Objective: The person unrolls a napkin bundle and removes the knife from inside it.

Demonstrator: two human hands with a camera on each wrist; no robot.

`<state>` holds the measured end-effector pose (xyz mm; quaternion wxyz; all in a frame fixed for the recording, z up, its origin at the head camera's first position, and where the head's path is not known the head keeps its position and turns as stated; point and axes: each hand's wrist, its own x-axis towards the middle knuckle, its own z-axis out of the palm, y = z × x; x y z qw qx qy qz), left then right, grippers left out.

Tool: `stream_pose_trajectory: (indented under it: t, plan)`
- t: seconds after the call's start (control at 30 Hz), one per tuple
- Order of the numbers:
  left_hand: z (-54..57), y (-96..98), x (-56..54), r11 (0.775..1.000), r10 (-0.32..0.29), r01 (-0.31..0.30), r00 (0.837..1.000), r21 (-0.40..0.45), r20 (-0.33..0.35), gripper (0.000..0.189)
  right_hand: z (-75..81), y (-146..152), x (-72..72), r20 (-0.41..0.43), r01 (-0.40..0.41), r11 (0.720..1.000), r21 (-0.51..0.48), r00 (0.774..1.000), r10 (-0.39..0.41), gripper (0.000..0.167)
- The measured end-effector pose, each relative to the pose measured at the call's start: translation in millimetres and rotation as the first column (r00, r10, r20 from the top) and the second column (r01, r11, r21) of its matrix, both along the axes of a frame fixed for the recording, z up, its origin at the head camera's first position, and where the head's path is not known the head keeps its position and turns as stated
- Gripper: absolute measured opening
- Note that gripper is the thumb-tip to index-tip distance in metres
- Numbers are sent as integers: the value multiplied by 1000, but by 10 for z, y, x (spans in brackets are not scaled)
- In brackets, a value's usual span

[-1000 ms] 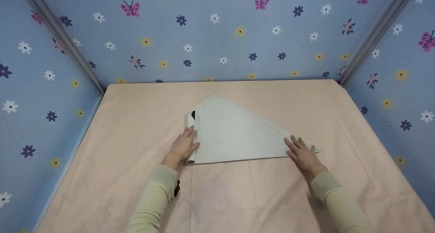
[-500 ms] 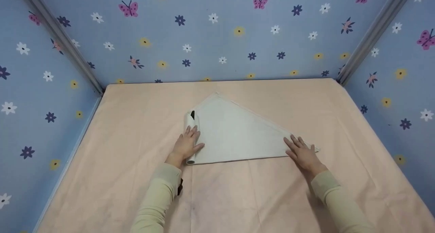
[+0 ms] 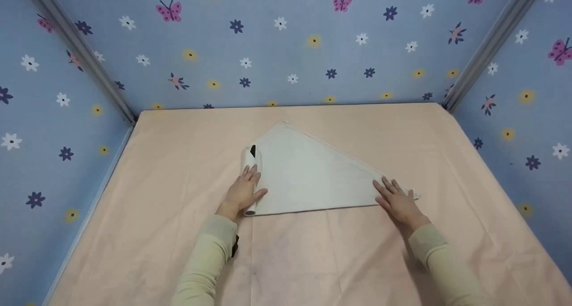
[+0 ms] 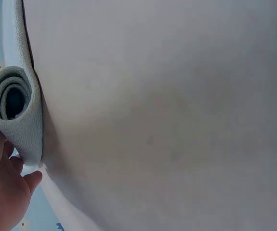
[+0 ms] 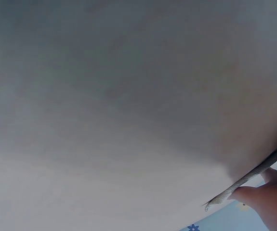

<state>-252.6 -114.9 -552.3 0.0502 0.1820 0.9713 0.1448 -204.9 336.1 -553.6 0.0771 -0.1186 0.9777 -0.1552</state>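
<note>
On the table [image 3: 295, 257], pale cloth [image 3: 313, 176] lies part-rolled; left grip [image 3: 242, 192], released, rests on the roll [image 3: 249, 157]; right grip [image 3: 401, 204], also released, rests at the cloth's right end.

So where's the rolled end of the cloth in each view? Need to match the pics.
Head: left of centre, the rolled end partly under the left hand.
Left wrist: at the left edge, its spiral face toward the camera.
Right wrist: not in it; just the cloth's flat edge, lower right.
Shared landmark: blue flowered wall.
</note>
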Motion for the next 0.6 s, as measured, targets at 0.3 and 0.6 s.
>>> stream_pose_trajectory:
  t: [0.3, 0.6]
  plan:
    - [-22, -41, 8, 998, 38, -39, 999, 54, 32, 64, -12, 5, -6, -13, 0, 1000, -13, 1000, 0, 54]
    - [-3, -66, 14, 995, 28, -31, 999, 91, 34, 64, -8, 0, 25, -60, -12, 1000, -20, 998, 11, 54]
